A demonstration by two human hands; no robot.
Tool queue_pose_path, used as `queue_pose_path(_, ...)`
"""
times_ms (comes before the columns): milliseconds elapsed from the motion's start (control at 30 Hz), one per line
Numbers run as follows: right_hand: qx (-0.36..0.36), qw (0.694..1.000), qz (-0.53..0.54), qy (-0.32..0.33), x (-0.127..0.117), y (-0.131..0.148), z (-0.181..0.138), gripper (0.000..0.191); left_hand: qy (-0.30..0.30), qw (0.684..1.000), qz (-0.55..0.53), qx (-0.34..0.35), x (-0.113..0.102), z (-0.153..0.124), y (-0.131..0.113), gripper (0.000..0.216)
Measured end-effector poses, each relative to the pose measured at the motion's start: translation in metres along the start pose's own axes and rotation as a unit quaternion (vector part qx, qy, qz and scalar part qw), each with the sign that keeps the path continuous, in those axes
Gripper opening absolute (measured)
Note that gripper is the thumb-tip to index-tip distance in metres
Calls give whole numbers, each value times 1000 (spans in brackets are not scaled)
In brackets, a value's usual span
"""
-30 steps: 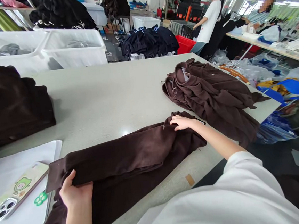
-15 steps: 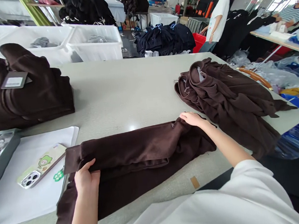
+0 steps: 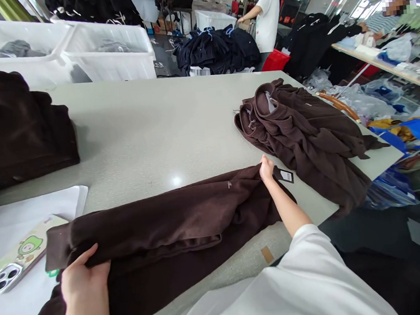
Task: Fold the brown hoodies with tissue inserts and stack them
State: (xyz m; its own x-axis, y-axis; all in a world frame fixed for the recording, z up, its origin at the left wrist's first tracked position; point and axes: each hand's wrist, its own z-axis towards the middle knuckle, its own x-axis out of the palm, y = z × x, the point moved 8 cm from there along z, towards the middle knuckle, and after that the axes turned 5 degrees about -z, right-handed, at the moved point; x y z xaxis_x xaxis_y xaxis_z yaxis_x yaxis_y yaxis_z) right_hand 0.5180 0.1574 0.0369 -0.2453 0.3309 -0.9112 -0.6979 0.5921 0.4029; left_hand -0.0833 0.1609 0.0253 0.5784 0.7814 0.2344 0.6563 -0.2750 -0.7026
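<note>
The brown garment (image 3: 172, 224) lies stretched between both hands: the left hand (image 3: 83, 281) pinches its near-left end, the right hand (image 3: 267, 168) grips its far-right edge.

Bright overhead light, glare spot on table (image 3: 176, 181), wide-angle edge distortion

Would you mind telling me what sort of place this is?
Probably a garment packing or finishing workshop: stacked brown garments with a tag, white plastic bins, and long worktables where other people handle clothes.

Dark brown garment (image 3: 172, 224), pale grey table (image 3: 149, 133)
</note>
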Motion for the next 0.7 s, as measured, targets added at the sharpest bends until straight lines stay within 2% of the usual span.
queue_pose_path(100, -5, 1000, 15, -8, -4, -2, 6, 55, -7, 999, -13, -47, 0, -4, -2, 58)
queue_pose_path(167, -24, 999, 21, -9, -10, 3, 10, 49, -2, 999, -20, -43, 1, -4, -4, 60)
queue_pose_path(233, -56, 998, 24, -8, -19, 12, 9, 40, 4, 999, -25, -29, 2, -3, -4, 60)
queue_pose_path(300, -128, 991, 36, 11, -26, 30, -3, 28, 3, 999, -30, -15, 1, -3, -3, 58)
queue_pose_path(333, -185, 981, 44, 34, -28, 44, -13, 24, 4, 999, -32, -9, 2, -3, -2, 57)
queue_pose_path(400, -306, 946, 47, 99, -25, 72, -42, 29, 11, 999, -41, 4, 3, -2, -1, 56)
queue_pose_path(467, -368, 913, 12, 177, -13, 91, -68, 38, 18, 998, -53, 12, 3, -2, 1, 56)
queue_pose_path(567, -343, 888, -65, 298, 6, 96, -81, 35, 15, 998, -65, 12, 2, -4, 3, 49)
queue_pose_path(633, -324, 862, -60, 385, 11, 97, -79, 31, 39, 996, -77, 9, 4, -5, -1, 44)
queue_pose_path(700, -310, 839, -37, 445, 7, 100, -68, 33, 81, 993, -86, 7, 5, -3, -11, 37)
